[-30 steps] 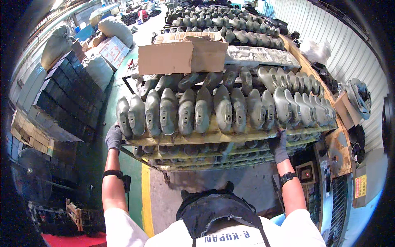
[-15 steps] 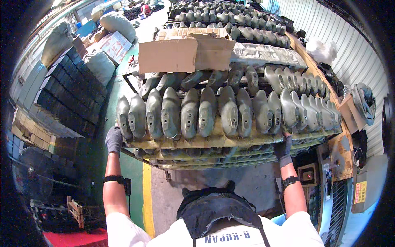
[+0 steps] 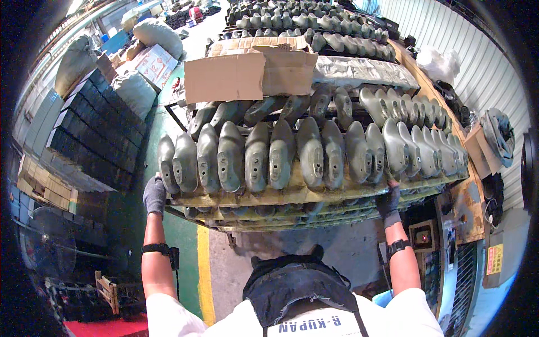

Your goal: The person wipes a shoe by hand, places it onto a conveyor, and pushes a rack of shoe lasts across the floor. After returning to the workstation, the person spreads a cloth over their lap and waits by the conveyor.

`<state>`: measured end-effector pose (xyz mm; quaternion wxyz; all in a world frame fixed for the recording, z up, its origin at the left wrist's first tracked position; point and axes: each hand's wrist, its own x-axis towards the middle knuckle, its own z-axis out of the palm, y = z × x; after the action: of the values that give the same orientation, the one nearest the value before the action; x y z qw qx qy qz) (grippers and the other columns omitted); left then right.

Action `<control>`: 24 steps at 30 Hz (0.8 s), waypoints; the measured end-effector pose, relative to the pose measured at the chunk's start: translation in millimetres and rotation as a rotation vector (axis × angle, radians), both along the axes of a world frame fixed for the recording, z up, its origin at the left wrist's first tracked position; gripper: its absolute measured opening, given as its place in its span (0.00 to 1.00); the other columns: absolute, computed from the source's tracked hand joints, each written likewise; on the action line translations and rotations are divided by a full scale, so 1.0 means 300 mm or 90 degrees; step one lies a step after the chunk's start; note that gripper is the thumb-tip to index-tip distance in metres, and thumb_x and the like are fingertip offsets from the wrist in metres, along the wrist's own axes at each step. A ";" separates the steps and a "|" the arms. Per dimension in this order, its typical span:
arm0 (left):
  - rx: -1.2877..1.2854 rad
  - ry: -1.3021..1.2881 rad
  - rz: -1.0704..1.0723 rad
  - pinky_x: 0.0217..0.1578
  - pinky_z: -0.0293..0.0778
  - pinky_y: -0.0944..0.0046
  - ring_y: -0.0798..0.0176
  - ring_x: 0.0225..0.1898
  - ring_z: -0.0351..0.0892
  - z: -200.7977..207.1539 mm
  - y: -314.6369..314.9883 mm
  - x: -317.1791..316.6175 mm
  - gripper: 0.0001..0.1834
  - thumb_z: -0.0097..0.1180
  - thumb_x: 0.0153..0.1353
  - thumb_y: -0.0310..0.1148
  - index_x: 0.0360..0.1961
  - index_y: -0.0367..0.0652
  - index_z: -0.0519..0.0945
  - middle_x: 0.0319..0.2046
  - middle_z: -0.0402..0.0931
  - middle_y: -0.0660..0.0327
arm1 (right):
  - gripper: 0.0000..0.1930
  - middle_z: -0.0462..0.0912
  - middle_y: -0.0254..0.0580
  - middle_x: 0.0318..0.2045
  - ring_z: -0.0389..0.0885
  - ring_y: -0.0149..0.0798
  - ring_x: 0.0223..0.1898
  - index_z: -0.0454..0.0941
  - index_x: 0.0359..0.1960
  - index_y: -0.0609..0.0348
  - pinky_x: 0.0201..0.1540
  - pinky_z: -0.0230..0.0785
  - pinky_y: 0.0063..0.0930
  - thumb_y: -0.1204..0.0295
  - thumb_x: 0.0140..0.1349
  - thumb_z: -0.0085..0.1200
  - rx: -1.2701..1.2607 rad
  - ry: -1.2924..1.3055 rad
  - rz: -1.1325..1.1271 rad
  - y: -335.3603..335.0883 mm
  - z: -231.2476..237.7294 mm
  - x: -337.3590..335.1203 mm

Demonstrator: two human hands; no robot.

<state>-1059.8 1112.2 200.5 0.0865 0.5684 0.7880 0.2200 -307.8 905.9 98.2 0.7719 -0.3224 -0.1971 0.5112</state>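
A wheeled rack [image 3: 269,197] with tiered shelves stands in front of me. Grey-green shoe lasts [image 3: 229,151] line its top shelf, upright and side by side, and more show on the shelves below. My left hand [image 3: 154,195], in a grey glove with bare fingertips, is closed on the rack's near left corner. Farther right, my right hand [image 3: 387,204] wears a similar glove and grips the near shelf edge, below the lasts. Both arms reach forward, apart. The undersides of both grips are hidden.
Beyond this rack lie cardboard sheets [image 3: 224,77] and further rows of lasts [image 3: 314,22]. Dark stacked boxes [image 3: 92,129] and large sacks [image 3: 157,38] are on the left. A yellow floor line [image 3: 205,275] runs near my left arm. A corrugated wall [image 3: 471,62] bounds the right side.
The rack and the background have shifted slightly leftward in view. Both hands keep their hold on the rack.
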 end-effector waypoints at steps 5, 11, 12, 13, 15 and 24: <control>-0.033 -0.056 -0.022 0.47 0.73 0.43 0.35 0.48 0.81 0.032 -0.017 0.021 0.34 0.34 0.77 0.53 0.43 0.35 0.84 0.43 0.84 0.40 | 0.23 0.80 0.39 0.60 0.76 0.44 0.62 0.76 0.62 0.56 0.69 0.65 0.48 0.59 0.71 0.49 -0.067 -0.246 -0.081 -0.003 0.008 -0.009; -0.041 -0.013 -0.014 0.48 0.72 0.43 0.34 0.49 0.81 0.039 -0.020 0.030 0.35 0.33 0.76 0.55 0.44 0.34 0.84 0.43 0.83 0.39 | 0.28 0.79 0.37 0.62 0.75 0.43 0.64 0.75 0.63 0.55 0.70 0.63 0.45 0.52 0.66 0.51 -0.042 -0.014 -0.008 0.007 -0.008 0.014; -0.039 -0.014 -0.008 0.48 0.72 0.43 0.34 0.49 0.81 0.037 -0.018 0.028 0.35 0.33 0.76 0.55 0.44 0.34 0.84 0.43 0.83 0.39 | 0.28 0.79 0.37 0.62 0.75 0.43 0.64 0.75 0.63 0.55 0.70 0.63 0.45 0.52 0.66 0.51 -0.018 -0.042 0.002 0.012 -0.010 0.019; -0.040 -0.018 -0.008 0.48 0.72 0.43 0.34 0.49 0.81 0.034 -0.015 0.025 0.35 0.33 0.76 0.55 0.45 0.34 0.84 0.44 0.83 0.39 | 0.28 0.79 0.37 0.62 0.75 0.44 0.64 0.75 0.64 0.55 0.70 0.63 0.46 0.53 0.66 0.51 -0.028 -0.093 0.019 0.017 -0.012 0.023; -0.040 -0.023 -0.008 0.48 0.72 0.43 0.34 0.49 0.80 0.025 -0.014 0.018 0.35 0.33 0.76 0.55 0.45 0.34 0.84 0.44 0.83 0.38 | 0.28 0.78 0.38 0.63 0.75 0.44 0.64 0.75 0.64 0.55 0.70 0.63 0.46 0.53 0.66 0.51 -0.037 -0.145 0.034 0.021 -0.016 0.027; -0.017 -0.026 -0.015 0.48 0.73 0.41 0.34 0.51 0.80 -0.002 0.002 -0.003 0.33 0.33 0.76 0.53 0.45 0.36 0.84 0.45 0.82 0.39 | 0.26 0.79 0.42 0.60 0.76 0.48 0.61 0.76 0.62 0.52 0.68 0.65 0.49 0.55 0.66 0.50 -0.065 0.054 -0.058 0.023 -0.047 0.018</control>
<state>-1060.7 1112.7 200.0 0.1126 0.5722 0.7820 0.2198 -302.3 912.7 84.0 0.7846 -0.3479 -0.1235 0.4982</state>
